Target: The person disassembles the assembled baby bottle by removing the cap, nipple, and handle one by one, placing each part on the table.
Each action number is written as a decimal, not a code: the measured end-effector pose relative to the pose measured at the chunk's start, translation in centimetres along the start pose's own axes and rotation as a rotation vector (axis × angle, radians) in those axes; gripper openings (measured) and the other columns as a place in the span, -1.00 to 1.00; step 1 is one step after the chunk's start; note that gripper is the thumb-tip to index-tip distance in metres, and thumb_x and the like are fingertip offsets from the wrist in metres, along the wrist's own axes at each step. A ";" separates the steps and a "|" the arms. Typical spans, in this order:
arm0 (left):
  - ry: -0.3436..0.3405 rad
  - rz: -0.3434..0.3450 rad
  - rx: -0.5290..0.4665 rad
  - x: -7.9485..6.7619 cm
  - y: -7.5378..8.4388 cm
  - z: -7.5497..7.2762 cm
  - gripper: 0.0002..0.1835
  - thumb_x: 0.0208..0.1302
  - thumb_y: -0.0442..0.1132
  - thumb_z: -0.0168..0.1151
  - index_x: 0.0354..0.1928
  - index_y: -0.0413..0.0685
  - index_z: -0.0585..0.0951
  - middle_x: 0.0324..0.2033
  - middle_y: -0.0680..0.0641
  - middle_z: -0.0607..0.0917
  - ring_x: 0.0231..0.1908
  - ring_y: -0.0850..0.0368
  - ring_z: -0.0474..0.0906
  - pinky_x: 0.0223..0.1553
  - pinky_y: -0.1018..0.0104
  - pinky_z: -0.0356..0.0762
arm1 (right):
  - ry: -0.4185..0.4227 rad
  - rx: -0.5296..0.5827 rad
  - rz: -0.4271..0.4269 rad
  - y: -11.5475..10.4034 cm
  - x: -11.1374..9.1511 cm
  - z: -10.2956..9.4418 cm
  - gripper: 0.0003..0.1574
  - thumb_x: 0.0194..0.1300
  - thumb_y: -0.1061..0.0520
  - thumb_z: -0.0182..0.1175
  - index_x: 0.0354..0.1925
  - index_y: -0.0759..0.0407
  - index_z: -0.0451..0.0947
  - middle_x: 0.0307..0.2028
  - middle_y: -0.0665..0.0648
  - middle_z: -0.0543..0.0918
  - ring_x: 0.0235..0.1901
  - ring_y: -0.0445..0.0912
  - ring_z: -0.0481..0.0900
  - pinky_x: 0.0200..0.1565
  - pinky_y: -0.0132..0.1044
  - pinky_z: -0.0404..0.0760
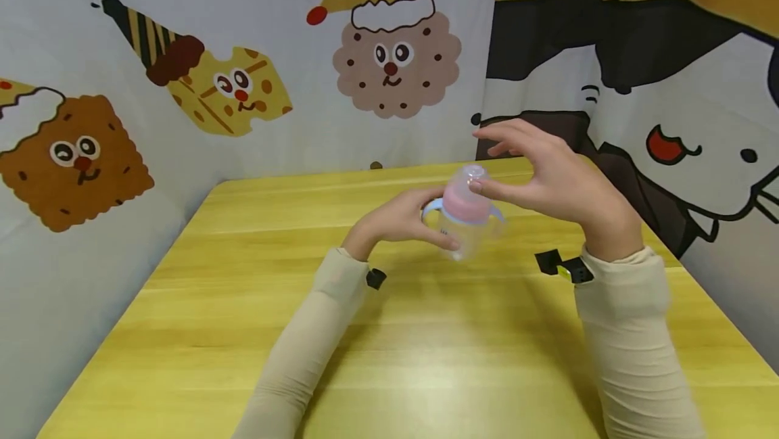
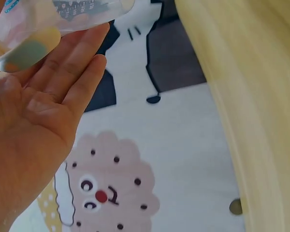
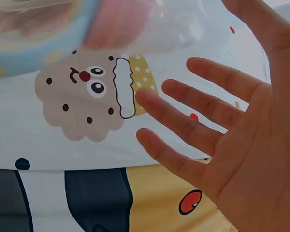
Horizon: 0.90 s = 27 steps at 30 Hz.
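Note:
A baby bottle with a clear body, a pink collar, a clear cap and two pale blue-and-yellow handles stands slightly tilted over the table's far half. My left hand holds it from the left, thumb in front and fingers behind. Printed measuring marks show on the bottle in the left wrist view, beside the left fingers. To the right of the cap, my right hand hovers with spread fingers; its thumb tip overlaps the cap, and I cannot tell whether they touch. The right wrist view shows the right palm holding nothing.
Under both arms lies a yellow wood-grain table. Behind it hangs a white curtain printed with cartoon biscuits and cheese. A cat-print curtain borders the right side. Each wrist carries a small black device.

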<state>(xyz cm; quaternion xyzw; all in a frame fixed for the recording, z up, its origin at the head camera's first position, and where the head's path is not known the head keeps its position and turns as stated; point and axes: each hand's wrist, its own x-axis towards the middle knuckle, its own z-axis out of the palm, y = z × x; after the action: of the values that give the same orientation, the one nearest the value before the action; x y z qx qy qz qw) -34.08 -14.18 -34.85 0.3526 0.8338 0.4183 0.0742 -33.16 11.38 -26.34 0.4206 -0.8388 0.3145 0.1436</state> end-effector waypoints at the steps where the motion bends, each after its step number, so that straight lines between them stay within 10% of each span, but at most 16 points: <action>1: 0.017 -0.003 -0.009 -0.4 0.4 -0.3 -0.20 -0.05 -0.03 0.57 0.29 0.20 0.41 0.06 0.18 0.58 0.03 0.26 0.52 0.12 0.22 0.48 | 0.005 0.002 -0.003 0.0 0.0 0.1 -0.17 0.12 -0.08 0.45 0.33 -0.21 0.38 0.22 -0.09 0.45 0.07 -0.05 0.56 0.05 0.00 0.49; 9: 0.100 -0.003 -0.015 -1.7 2.6 -1.9 -0.23 0.00 -0.19 0.54 0.29 0.04 0.42 0.05 0.08 0.61 -0.02 0.18 0.55 0.10 0.09 0.51 | 0.032 0.018 -0.004 0.0 0.3 0.2 -0.15 0.09 -0.07 0.47 0.32 -0.28 0.37 0.16 -0.11 0.48 0.03 -0.07 0.57 0.15 0.04 0.46; 27: 0.212 -0.044 0.077 -4.4 2.1 -4.1 -0.26 -0.04 -0.14 0.57 0.24 -0.01 0.48 0.01 0.05 0.62 -0.02 -0.01 0.55 -0.01 0.12 0.54 | -0.059 0.033 0.118 0.4 0.5 1.7 0.05 0.09 -0.15 0.45 0.43 -0.42 0.12 0.31 0.01 0.39 0.13 0.08 0.52 0.11 0.30 0.39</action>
<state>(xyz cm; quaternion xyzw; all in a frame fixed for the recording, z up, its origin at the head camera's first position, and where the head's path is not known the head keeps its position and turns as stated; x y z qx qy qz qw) -31.40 -18.86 -31.36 0.2907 0.8599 0.4191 -0.0190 -33.76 10.22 -27.54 0.3817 -0.8607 0.3238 0.0930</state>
